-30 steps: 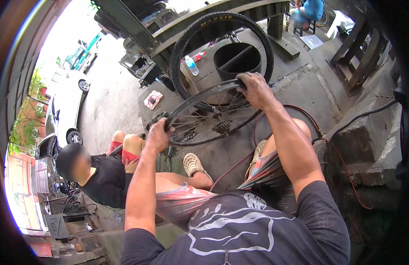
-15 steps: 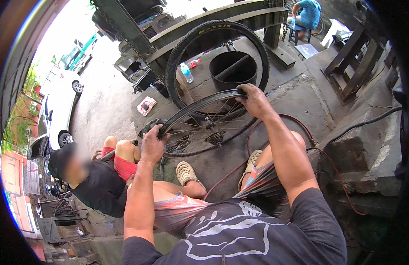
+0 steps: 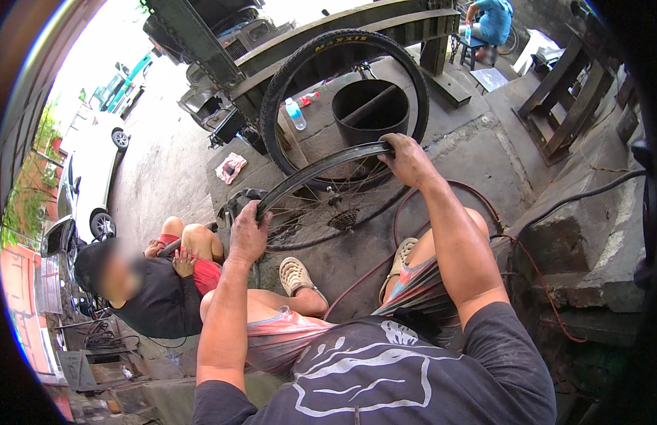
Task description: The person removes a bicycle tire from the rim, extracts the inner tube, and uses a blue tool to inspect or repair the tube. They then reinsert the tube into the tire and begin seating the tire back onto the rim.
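Observation:
A spoked bicycle wheel (image 3: 321,166) with a dark rim leans in front of me, its sprocket cassette (image 3: 344,220) low in the middle. My left hand (image 3: 249,234) is closed round the rim's left side. At the upper right of the rim, my right hand (image 3: 408,161) grips it with fingers curled over the edge. Just behind stands a knobbly black tyre (image 3: 343,39), upright around the view of a dark metal drum (image 3: 353,133). The wheel's lower edge is near my beige clogs (image 3: 299,276).
A water bottle (image 3: 295,114) stands beside the tyre, and a stained cloth (image 3: 231,168) lies on the floor. A seated person in black (image 3: 158,301) is close on my left. A red hose (image 3: 351,292) crosses the ground. Heavy steel beams (image 3: 300,53) rise behind; concrete blocks (image 3: 555,262) stand right.
My hands keep the same hold on the wheel. The view has shifted slightly. The person on my left now has a hand showing over the red shorts.

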{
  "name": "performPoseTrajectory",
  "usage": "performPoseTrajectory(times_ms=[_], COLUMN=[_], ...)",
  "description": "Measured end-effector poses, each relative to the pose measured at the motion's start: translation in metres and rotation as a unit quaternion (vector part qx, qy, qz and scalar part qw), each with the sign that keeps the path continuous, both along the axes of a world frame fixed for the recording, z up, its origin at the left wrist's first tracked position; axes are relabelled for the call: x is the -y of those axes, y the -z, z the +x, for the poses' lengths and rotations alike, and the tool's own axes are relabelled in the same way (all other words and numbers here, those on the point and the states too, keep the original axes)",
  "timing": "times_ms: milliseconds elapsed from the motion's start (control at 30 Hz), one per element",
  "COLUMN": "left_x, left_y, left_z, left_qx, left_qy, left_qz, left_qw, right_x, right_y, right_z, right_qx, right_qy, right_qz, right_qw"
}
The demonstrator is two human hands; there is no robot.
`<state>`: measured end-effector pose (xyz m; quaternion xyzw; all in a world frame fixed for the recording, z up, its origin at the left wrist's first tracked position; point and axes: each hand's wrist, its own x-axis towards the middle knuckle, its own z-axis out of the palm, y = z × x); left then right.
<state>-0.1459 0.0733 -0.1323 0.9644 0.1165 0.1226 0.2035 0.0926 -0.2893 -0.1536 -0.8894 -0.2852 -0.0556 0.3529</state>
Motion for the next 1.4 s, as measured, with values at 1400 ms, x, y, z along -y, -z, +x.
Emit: performPoseTrajectory(times_ms=[1400], left_x=[-0.019], left_y=[-0.076], left_z=[0.440], left_qx=[-0.018], left_qy=[-0.024], left_qz=[0.153], left_qw=[0.988], right_x=[0.036], right_y=[-0.046], right_z=[-0.023], right_qx=[0.072], right_qy=[-0.068], right_qz=[0.030], right_qw=[0.995])
